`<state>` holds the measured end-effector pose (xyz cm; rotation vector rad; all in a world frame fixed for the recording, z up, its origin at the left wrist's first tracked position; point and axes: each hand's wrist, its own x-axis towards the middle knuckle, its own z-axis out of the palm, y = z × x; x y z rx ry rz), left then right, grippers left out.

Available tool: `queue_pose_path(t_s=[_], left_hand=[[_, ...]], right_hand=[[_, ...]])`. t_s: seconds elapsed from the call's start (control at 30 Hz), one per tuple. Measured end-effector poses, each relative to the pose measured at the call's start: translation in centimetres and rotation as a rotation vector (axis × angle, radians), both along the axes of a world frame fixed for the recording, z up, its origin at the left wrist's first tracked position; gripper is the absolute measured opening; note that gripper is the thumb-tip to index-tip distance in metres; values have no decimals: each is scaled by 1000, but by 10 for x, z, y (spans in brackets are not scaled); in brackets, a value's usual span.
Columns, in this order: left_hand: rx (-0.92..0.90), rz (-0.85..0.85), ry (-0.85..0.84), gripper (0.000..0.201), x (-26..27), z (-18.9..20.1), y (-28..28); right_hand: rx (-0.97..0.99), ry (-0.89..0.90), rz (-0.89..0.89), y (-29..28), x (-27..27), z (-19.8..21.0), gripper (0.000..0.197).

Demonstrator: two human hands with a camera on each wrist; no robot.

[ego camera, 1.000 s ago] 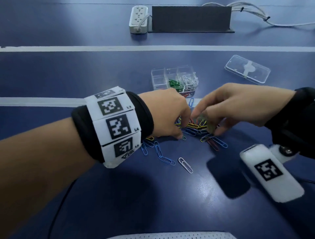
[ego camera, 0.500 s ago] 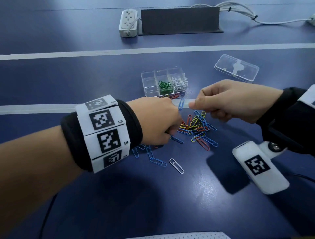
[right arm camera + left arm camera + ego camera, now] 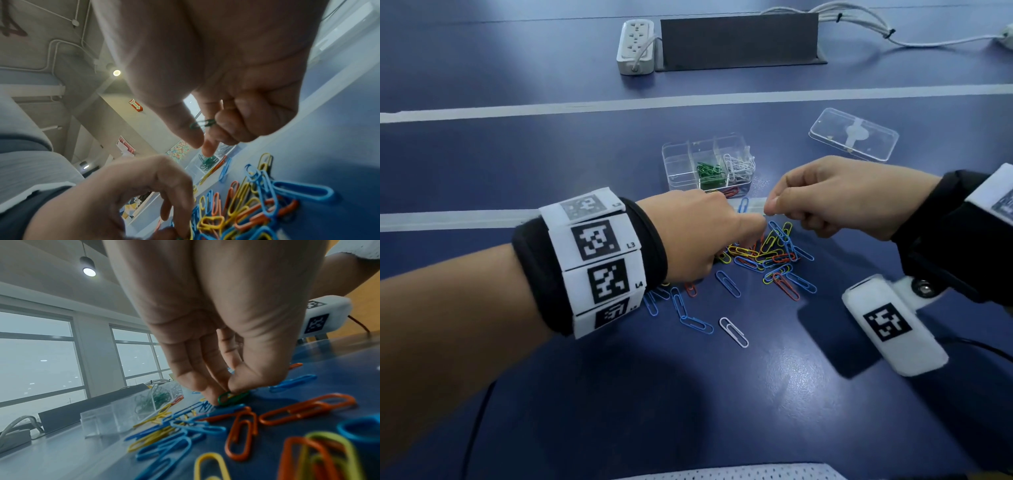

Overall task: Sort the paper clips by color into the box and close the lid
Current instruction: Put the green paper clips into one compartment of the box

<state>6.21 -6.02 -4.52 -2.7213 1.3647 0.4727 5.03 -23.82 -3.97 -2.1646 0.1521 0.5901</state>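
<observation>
From the head view, the right hand [image 3: 835, 198] hangs above the pile [image 3: 763, 257], fingertips pinched together, and the box [image 3: 674, 161] lies just beyond and a little left of that grip, its green compartment nearest. The left wrist view shows the left hand [image 3: 216, 321] low on the table, thumb and finger pinching a green clip [image 3: 232, 398] whose long axis runs sideways across the grip. In the right wrist view, a second green clip [image 3: 202, 124] sits clamped in the raised hand, so this hand looks nearer to a drop.

desk [image 3: 551, 394], dark blue, white stripes: bore loose paper clips [image 3: 763, 257], clear compartment box [image 3: 709, 164], separate lid [image 3: 854, 134], power strip [image 3: 636, 46], dark bracket [image 3: 739, 39].
</observation>
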Motion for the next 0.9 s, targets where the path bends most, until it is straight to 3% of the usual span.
queue_pose_path(t_s=[0.13,0.3,0.47,0.77,0.9], left_hand=[[-139,63,77,43,7,0,2],[-382,277,243,39,25,21,18],[-526,477,390,30,46,27,29],[-614,622,410,22,75,22,10],[-670,710,417,18,85,20,4]], right_hand=[[17,-17,41,6,1,3,13],[105,-83,93,14,11,7,27],[108,-172,63,25,27,11,27],[-59,-348,-48,35,55,16,19],[-108,-340,-85,39,63,15,20]])
